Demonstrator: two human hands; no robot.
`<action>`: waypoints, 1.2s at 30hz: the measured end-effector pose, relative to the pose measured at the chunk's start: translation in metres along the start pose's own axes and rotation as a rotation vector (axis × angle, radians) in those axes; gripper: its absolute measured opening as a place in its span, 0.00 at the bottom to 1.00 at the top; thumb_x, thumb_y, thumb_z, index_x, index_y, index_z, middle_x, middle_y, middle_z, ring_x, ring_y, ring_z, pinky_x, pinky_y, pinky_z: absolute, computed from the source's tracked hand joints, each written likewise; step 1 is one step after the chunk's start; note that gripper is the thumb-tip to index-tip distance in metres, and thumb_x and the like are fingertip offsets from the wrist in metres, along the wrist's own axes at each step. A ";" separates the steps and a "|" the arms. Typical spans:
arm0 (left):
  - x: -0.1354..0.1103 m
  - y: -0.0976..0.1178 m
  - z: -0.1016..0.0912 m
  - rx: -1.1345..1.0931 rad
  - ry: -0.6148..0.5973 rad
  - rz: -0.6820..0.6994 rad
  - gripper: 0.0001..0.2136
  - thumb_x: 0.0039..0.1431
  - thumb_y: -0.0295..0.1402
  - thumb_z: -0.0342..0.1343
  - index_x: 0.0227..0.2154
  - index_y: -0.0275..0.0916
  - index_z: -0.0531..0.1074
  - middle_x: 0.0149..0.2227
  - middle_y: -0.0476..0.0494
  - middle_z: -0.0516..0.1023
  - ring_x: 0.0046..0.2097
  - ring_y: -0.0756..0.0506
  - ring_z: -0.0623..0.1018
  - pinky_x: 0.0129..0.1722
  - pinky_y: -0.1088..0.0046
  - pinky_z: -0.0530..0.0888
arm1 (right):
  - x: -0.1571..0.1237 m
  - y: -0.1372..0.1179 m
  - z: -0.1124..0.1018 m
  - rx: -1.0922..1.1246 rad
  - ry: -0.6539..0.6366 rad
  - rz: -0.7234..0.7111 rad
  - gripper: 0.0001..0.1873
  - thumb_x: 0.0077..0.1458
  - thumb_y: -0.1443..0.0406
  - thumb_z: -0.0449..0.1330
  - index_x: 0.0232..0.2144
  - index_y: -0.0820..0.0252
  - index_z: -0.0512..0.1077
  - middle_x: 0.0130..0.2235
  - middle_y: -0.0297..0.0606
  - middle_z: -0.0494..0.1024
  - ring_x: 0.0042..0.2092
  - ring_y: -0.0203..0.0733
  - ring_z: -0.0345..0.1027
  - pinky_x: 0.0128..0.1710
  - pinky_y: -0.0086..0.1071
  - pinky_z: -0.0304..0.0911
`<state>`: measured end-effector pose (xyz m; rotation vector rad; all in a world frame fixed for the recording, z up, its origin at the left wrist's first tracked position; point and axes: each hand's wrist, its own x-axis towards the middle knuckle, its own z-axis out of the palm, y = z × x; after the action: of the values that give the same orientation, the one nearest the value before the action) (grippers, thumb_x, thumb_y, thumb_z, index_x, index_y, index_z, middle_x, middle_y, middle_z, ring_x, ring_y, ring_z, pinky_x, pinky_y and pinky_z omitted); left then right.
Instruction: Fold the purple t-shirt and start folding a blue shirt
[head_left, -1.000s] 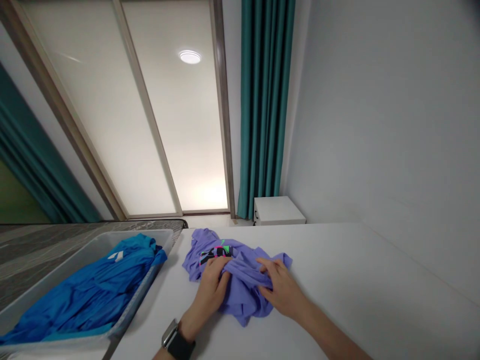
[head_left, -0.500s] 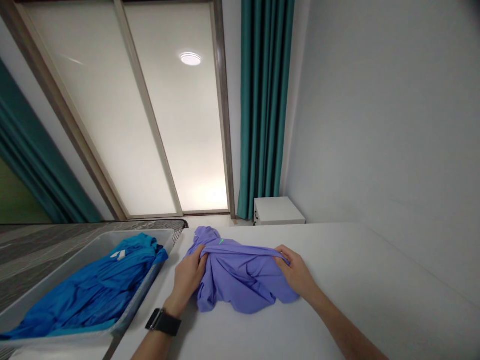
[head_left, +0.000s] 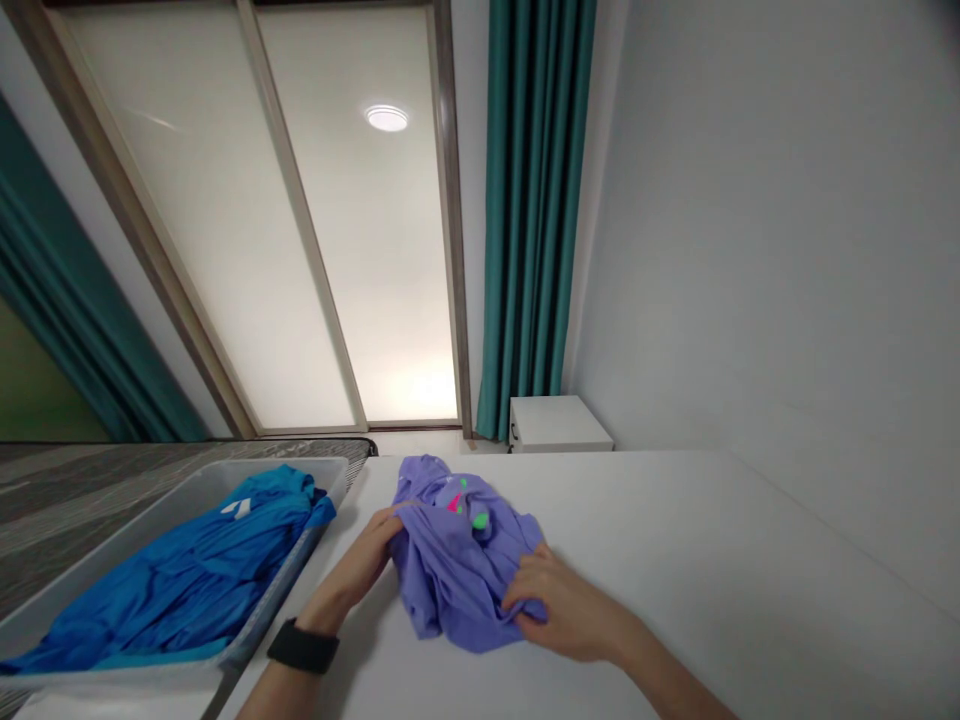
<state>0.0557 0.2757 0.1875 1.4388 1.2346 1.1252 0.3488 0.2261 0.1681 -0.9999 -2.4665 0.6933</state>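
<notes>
The purple cloth (head_left: 457,590) lies bunched on the table (head_left: 645,600) at 6 o'clock in view. The right hand (head_left: 555,607) pinches its 4 o'clock edge; the left hand (head_left: 367,555) meets its 10 o'clock edge, fingertips hidden, so I cannot tell its grip. If that hold is slack, a right-hand pull could drag the whole bundle; overlapping folds could twist and trap creases. A tub (head_left: 332,472) sits at 8 o'clock.
</notes>
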 end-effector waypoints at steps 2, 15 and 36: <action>-0.007 0.009 -0.004 -0.158 -0.244 -0.046 0.20 0.50 0.48 0.53 0.33 0.36 0.78 0.39 0.37 0.81 0.45 0.36 0.78 0.48 0.59 0.73 | 0.001 -0.007 0.008 -0.072 -0.060 -0.037 0.13 0.49 0.73 0.57 0.33 0.53 0.78 0.34 0.32 0.79 0.43 0.40 0.69 0.55 0.39 0.53; 0.006 -0.027 0.017 0.897 -0.303 0.357 0.15 0.58 0.39 0.53 0.45 0.39 0.73 0.46 0.36 0.75 0.48 0.37 0.74 0.49 0.62 0.68 | -0.021 0.080 -0.060 -0.710 0.524 0.399 0.14 0.56 0.73 0.49 0.26 0.58 0.72 0.32 0.41 0.77 0.40 0.47 0.66 0.46 0.42 0.52; 0.022 -0.023 -0.013 0.203 0.708 0.173 0.11 0.60 0.44 0.48 0.29 0.43 0.63 0.28 0.52 0.66 0.32 0.47 0.68 0.31 0.73 0.66 | 0.007 0.023 0.001 -0.376 0.173 -0.004 0.19 0.48 0.79 0.52 0.38 0.56 0.74 0.38 0.38 0.73 0.43 0.45 0.64 0.47 0.38 0.59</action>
<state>0.0405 0.3003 0.1686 1.3520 1.7694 1.7610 0.3562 0.2456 0.1553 -1.1313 -2.4914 0.1309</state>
